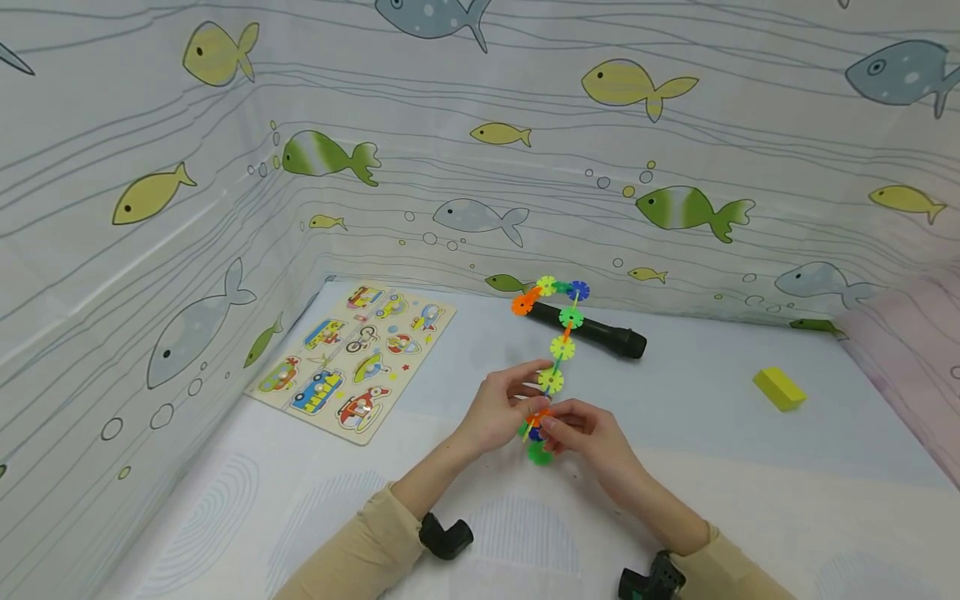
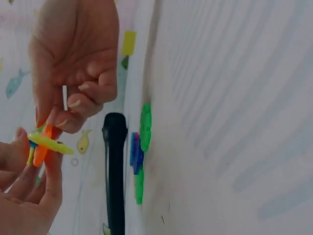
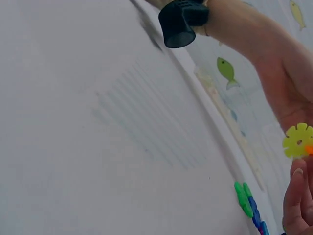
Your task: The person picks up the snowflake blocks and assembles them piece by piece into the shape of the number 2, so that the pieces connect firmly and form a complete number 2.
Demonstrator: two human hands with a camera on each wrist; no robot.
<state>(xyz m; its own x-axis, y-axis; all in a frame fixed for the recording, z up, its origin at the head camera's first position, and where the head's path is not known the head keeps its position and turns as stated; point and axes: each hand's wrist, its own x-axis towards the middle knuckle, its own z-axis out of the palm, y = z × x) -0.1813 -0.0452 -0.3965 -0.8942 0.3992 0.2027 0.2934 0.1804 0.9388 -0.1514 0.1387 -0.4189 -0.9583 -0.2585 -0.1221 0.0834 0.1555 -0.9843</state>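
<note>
A chain of coloured, notched plastic discs runs from between the two hands toward the back of the table, then bends left to an orange disc. My left hand grips its near end, fingers curled. From the right, my right hand pinches at the same end with thumb and forefinger. Between the fingertips, the left wrist view shows a yellow disc and an orange disc; fingers partly hide how they join. Loose green discs and blue ones lie on the table just beneath the hands.
Behind the chain lies a black microphone. A wooden puzzle board with vehicle pictures is at the left, and a yellow block at the right. Fish-patterned sheeting rises around the back and left sides.
</note>
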